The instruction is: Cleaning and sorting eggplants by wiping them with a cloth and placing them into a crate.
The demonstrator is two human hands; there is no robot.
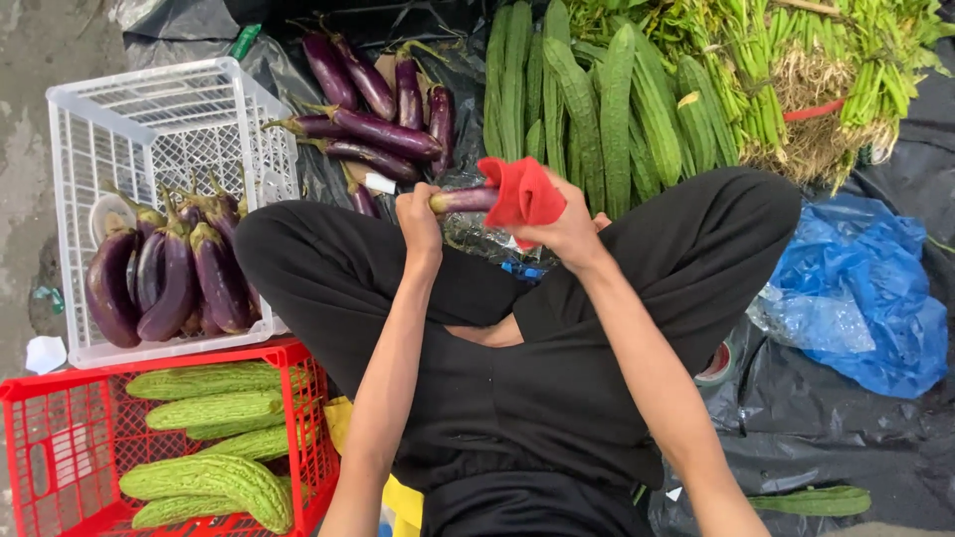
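The person sits cross-legged, and both hands meet in the upper middle of the frame. The left hand (418, 214) is closed around the stem end of a long purple eggplant (464, 200) and holds it level. The right hand (569, 231) grips a red cloth (523, 191) that is wrapped over the other end of the same eggplant. To my judgement the step in hand is wiping the eggplant clean with the cloth.

More loose eggplants (373, 124) lie on the dark sheet just above the hands, and next to them, toward the upper right, lies a row of long green gourds (607, 99). At the left of the frame a white crate (159, 109) holds several eggplants, and below it a red crate (60, 438) holds bitter gourds (209, 477).

The next move calls, I think, for a firm grip by the left hand while the cloth slides along the skin, with the eggplant turned so every side is rubbed.
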